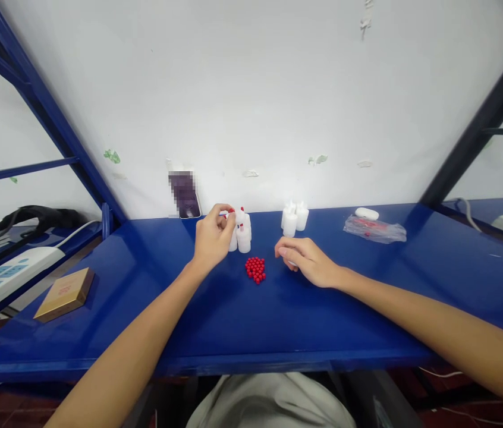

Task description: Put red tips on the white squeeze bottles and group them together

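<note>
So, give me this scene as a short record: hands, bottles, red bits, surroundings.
left hand: at the red-tipped white bottles; grip unclear
right hand: fingers curled, low over the blue table; something white partly visible under them
plain-tipped bottles: upright cluster near the wall
red pieces: loose group between the hands
right side: clear plastic bag with red inside, white oval object behind
left side: gold box
</note>
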Available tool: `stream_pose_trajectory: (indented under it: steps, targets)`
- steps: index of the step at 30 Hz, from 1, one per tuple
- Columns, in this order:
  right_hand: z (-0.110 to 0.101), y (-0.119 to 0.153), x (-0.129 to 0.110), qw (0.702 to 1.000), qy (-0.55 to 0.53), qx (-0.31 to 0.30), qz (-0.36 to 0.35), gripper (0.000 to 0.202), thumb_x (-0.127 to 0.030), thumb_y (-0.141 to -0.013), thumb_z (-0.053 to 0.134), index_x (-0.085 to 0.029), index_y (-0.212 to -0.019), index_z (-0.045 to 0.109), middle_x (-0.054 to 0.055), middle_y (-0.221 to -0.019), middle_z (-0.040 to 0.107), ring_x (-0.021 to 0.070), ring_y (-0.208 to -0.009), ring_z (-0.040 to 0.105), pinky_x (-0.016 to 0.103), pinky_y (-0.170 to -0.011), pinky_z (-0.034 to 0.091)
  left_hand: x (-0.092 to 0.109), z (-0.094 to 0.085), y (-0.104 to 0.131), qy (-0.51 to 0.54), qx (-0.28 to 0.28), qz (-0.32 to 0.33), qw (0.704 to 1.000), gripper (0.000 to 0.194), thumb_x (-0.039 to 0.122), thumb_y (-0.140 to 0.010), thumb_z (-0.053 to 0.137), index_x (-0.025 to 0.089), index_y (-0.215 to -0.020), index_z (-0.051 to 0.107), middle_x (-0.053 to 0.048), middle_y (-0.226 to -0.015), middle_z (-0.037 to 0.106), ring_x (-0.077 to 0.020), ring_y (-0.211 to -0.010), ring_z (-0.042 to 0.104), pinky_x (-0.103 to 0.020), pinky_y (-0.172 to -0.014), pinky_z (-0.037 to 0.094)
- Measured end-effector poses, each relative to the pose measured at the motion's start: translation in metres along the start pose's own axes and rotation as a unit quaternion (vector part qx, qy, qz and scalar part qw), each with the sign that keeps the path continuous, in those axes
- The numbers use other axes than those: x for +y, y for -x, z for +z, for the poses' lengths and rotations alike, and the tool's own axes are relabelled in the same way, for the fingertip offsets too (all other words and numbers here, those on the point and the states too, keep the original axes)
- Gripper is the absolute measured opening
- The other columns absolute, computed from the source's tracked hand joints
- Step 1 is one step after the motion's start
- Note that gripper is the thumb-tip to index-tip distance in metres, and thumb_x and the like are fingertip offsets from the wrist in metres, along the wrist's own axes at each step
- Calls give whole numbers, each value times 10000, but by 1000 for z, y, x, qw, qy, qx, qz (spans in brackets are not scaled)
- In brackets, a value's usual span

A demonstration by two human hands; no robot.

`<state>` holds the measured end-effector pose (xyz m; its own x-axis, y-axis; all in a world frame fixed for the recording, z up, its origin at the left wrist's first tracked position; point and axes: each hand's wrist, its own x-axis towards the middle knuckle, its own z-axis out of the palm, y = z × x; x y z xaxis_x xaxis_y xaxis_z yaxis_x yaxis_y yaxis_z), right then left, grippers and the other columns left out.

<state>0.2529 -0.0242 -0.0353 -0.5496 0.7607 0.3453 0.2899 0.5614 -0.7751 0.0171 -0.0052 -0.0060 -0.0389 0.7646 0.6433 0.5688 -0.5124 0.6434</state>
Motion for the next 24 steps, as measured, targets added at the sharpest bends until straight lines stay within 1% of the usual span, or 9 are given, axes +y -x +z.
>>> stream_pose_trajectory:
  steps: [1,4,6,10,12,16,20,22,24]
  targets:
    - [0,0,0,1000,4,-1,0,291,-386,-979,428,-168,-852,573,-29,-603,507,118,-552,475,248,-553,354,-4,-2,-2,-17,-4,2,1000,198,348,-907,524,185,-957,624,85,-464,420,-86,-447,372,-210,-511,296]
    - [0,0,-1,1000,10,-3,0,299,-391,-977,426,-168,-844,573,-29,-603,509,117,-550,474,249,-552,354,-9,-2,-2,-50,-41,7,998,241,365,-917,508,185,-979,655,77,-469,436,-94,-452,395,-222,-520,295]
    - [0,0,-1,1000,13,-4,-2,307,-397,-979,422,-168,-842,575,-28,-606,513,118,-553,479,248,-557,358,-10,0,0,-74,-60,7,995,250,367,-918,502,188,-989,663,71,-476,461,-101,-458,420,-227,-524,296]
    - [0,-1,-1,1000,21,-8,-1,307,-394,-978,422,-168,-839,577,-27,-609,519,118,-559,486,247,-565,365,-9,1,2,-123,-77,3,989,250,370,-929,479,201,-1014,642,57,-515,525,-121,-493,487,-237,-536,299]
    - [0,0,-2,1000,28,-10,-1,308,-395,-976,425,-168,-832,575,-27,-609,521,118,-556,487,246,-562,365,-7,-1,1,-163,-92,8,982,237,360,-936,465,211,-1032,621,48,-557,567,-136,-520,520,-245,-544,300]
    - [0,0,-3,999,41,-12,-2,316,-398,-977,428,-166,-823,578,-26,-615,529,117,-558,498,244,-566,368,-1,-3,0,-259,-121,22,958,241,352,-957,426,239,-1094,589,28,-628,633,-178,-573,583,-261,-560,316]
    - [0,-1,-3,999,50,-14,-6,320,-397,-977,426,-163,-829,585,-27,-610,533,115,-553,497,241,-564,366,3,-3,0,-326,-121,26,937,289,384,-974,413,255,-1155,598,-1,-680,676,-219,-650,643,-271,-587,356]
    - [0,-1,-4,998,53,-15,-7,320,-398,-977,428,-161,-831,587,-27,-611,535,115,-556,499,241,-567,367,3,-2,0,-339,-112,28,934,304,396,-975,421,258,-1162,618,-14,-710,695,-228,-687,662,-273,-602,370]
    - [0,-1,-4,998,52,-15,-6,318,-398,-976,432,-162,-830,587,-26,-612,536,116,-558,501,241,-570,369,1,-1,0,-334,-103,33,936,318,405,-978,426,253,-1160,638,-24,-727,705,-227,-699,669,-271,-609,370]
